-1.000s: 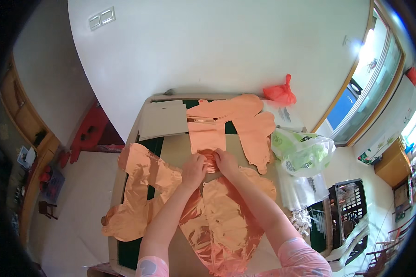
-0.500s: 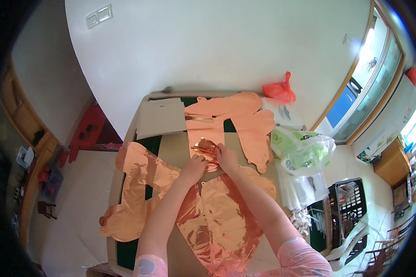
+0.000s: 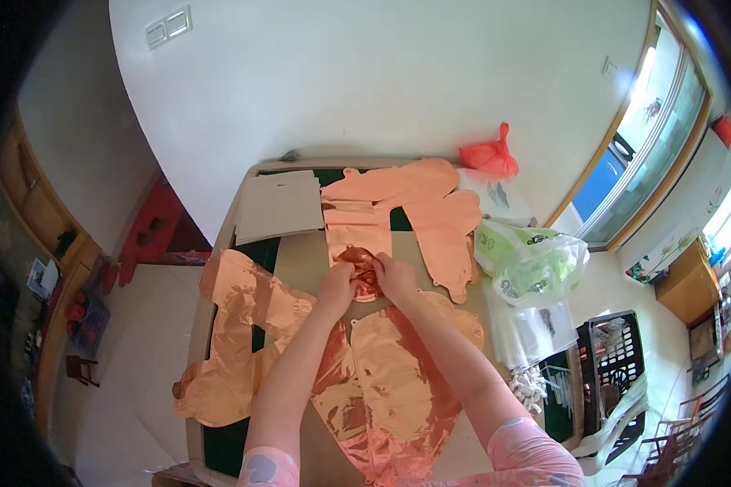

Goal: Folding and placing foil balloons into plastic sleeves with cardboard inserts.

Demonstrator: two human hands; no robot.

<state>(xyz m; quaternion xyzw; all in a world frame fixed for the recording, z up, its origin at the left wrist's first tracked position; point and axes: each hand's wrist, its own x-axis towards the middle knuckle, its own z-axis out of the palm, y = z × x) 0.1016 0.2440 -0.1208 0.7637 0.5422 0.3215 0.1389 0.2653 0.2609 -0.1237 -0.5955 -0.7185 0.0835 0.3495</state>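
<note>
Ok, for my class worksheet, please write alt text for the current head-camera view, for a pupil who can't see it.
A person's left hand and right hand grip crumpled copper foil above a table. Flat copper-coloured foil shapes lie around it, with grey boards at back left and a green-and-white plastic bag at right.

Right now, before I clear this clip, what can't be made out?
Outer sides of the crumpled foil: head view, hidden by left grip and right grip.
Part of the large foil sheet: head view, covered by the right forearm.
Contents of the red bag: head view, hidden by its plastic.
</note>
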